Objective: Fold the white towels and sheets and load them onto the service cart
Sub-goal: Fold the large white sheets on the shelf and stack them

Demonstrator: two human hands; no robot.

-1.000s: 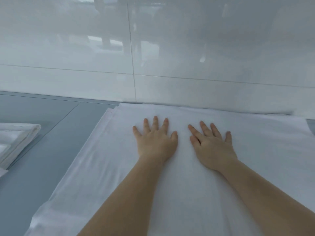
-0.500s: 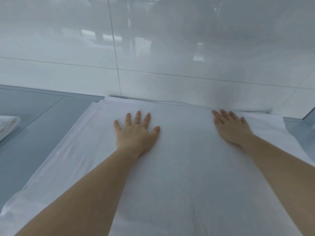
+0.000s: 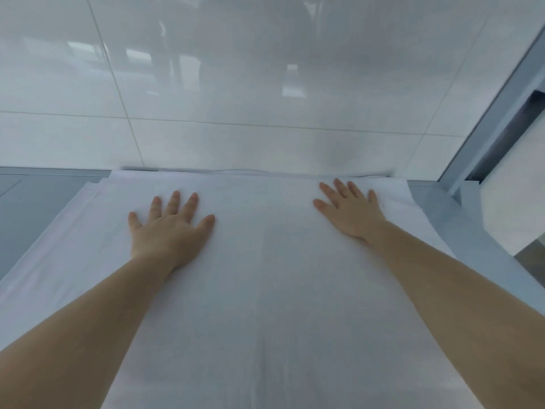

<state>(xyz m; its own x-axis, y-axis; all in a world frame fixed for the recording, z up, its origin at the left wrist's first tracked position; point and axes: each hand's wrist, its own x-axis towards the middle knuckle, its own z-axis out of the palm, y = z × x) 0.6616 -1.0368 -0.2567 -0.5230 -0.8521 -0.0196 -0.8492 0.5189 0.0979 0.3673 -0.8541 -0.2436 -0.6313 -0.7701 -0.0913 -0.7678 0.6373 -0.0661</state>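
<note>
A white sheet (image 3: 265,261) lies spread flat over the grey table, its far edge against the tiled wall. My left hand (image 3: 169,231) rests palm down on the sheet's left half, fingers straight and spread. On the sheet's far right part, near the wall, my right hand (image 3: 351,214) presses flat with straight fingers. Both forearms reach in from the bottom corners. A second layer of the sheet shows as a narrow strip along the left edge (image 3: 88,190).
The grey table (image 3: 44,202) shows bare to the left of the sheet. A glossy white tiled wall (image 3: 236,84) stands right behind. At the right a grey metal frame (image 3: 486,137) rises beside the table's end, with a white panel (image 3: 513,214) beyond it.
My hands have slid apart over the sheet: the right one went far right toward the wall corner, the left stayed left of centre. The view turned right; the folded towels at the left left the frame.
</note>
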